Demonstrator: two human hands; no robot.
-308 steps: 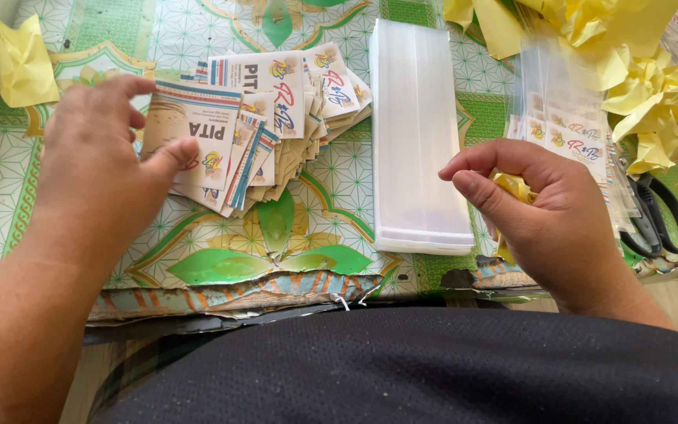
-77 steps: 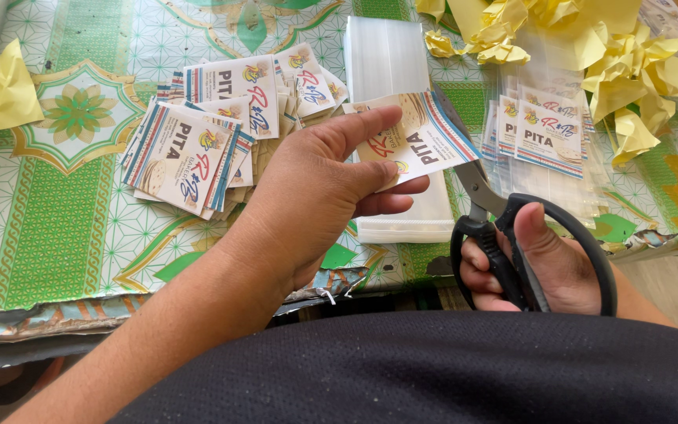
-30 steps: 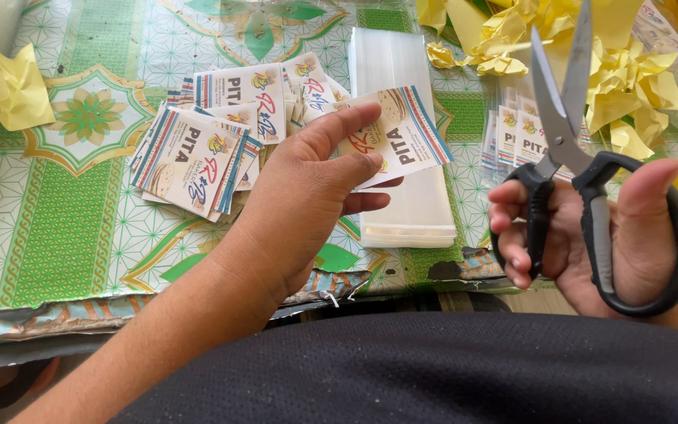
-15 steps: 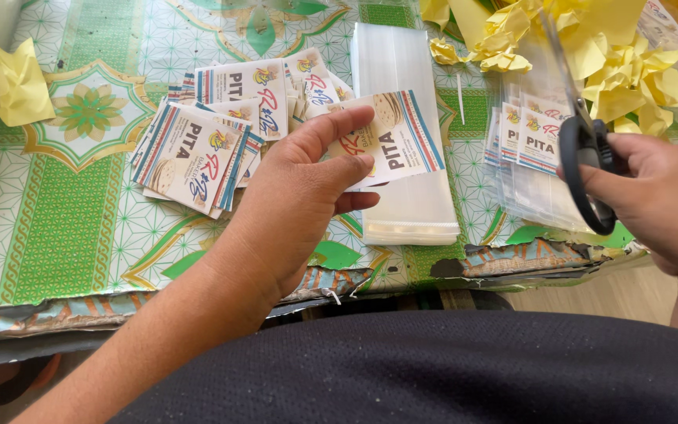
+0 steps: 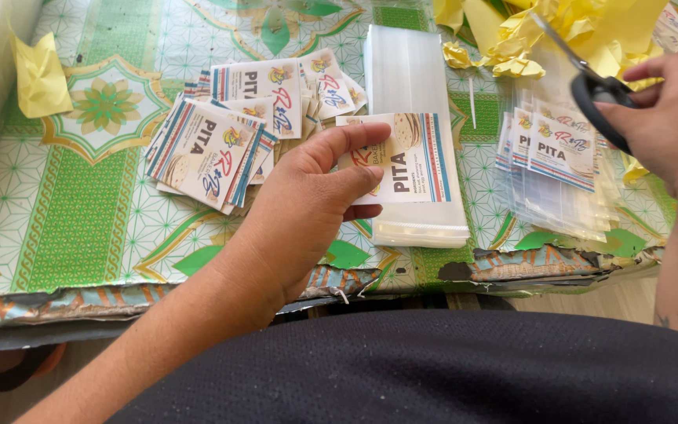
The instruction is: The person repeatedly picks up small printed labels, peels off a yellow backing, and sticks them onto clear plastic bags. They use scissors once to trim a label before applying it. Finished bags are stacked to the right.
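Note:
My left hand (image 5: 308, 206) pinches a printed paper label (image 5: 411, 159) between thumb and fingers, holding it over a stack of clear plastic bags (image 5: 413, 86). My right hand (image 5: 672, 118) is out at the far right, holding black-handled scissors (image 5: 590, 78) with the blades pointing up-left over a pile of bagged labels (image 5: 555, 161). A loose heap of the same printed labels (image 5: 221, 133) lies left of my left hand.
Crumpled yellow paper scraps (image 5: 582, 31) crowd the back right; one yellow scrap (image 5: 41, 74) lies at the far left. The table wears a green patterned cloth (image 5: 72, 228) with a torn front edge (image 5: 512, 263). My dark shirt fills the bottom.
My right hand carried the scissors away from the label, up and to the right over the bagged pile. My left hand kept hold of the label, turning it a little.

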